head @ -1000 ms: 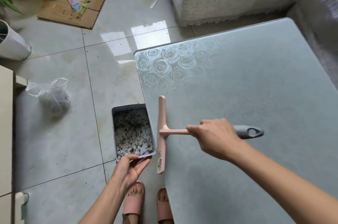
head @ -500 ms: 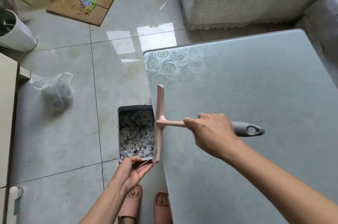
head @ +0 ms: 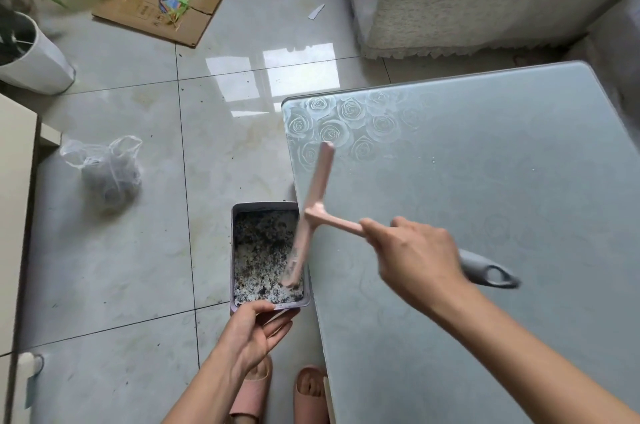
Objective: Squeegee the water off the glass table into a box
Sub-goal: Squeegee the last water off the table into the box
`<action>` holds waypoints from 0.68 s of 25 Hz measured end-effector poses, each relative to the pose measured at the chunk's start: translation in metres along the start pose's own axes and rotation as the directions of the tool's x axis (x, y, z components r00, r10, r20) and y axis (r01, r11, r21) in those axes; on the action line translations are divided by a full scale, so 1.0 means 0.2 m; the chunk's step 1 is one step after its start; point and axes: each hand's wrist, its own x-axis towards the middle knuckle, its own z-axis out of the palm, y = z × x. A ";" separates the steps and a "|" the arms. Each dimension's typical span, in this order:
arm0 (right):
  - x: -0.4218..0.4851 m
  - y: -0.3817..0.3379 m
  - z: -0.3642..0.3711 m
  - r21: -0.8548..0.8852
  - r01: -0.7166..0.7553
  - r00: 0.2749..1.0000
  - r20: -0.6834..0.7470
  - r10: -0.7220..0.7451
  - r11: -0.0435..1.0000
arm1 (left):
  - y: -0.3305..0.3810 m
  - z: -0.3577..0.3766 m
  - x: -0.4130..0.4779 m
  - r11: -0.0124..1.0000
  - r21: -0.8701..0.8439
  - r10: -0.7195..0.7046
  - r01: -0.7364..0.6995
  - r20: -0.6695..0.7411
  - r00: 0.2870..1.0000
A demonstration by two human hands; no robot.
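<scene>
Gripping squeegee (head: 316,188) handle, right hand (head: 415,257) fingers; blade over box (head: 233,250), left hand (head: 252,333) fingers clasping rim.

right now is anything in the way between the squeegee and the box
Nothing visible. The squeegee, gripped by the right hand, has its near end over the open box, which the left hand holds beside the table edge.
</scene>
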 end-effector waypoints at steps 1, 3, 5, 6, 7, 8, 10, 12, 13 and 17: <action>-0.04 0.07 -0.01 -0.019 -0.039 0.999 0.002 0.039 0.999 | 0.00 0.00 0.00 1.000 0.007 -0.002 0.002 -0.004 1.000; -0.11 0.16 -0.01 -0.101 -0.108 0.993 0.031 0.111 0.989 | 0.00 0.01 -0.01 1.000 0.017 -0.012 0.012 -0.003 1.000; -0.08 0.10 0.01 -0.043 -0.132 0.990 0.040 0.134 0.990 | 0.00 0.00 0.00 1.000 0.013 -0.014 0.014 -0.004 1.000; -0.04 0.03 0.02 0.020 -0.123 0.992 0.043 0.122 0.992 | 0.00 0.00 -0.01 1.000 0.012 -0.012 0.013 -0.005 1.000; 0.00 -0.05 0.04 0.069 -0.091 0.996 0.032 0.089 0.993 | 0.00 0.00 -0.01 1.000 0.008 -0.010 0.010 -0.009 1.000; 0.03 -0.13 0.07 0.107 -0.047 0.999 0.010 0.046 0.993 | 0.00 0.00 -0.01 1.000 0.006 -0.010 0.010 -0.014 1.000; 0.06 -0.15 0.08 0.153 -0.032 0.998 -0.040 0.039 0.988 | 0.00 0.01 0.00 1.000 0.003 -0.014 0.014 -0.014 1.000; 0.07 -0.01 0.03 0.273 -0.133 0.989 -0.031 0.147 0.953 | 0.02 0.00 0.01 1.000 0.006 -0.011 0.011 -0.023 1.000; 0.07 0.07 0.00 0.353 -0.188 0.980 0.013 0.196 0.916 | 0.04 0.00 0.01 1.000 0.015 -0.008 0.009 -0.029 1.000; 0.20 0.26 -0.16 0.504 -0.221 0.975 0.110 0.191 0.835 | 0.14 0.03 -0.01 0.999 0.036 0.009 -0.008 -0.047 0.999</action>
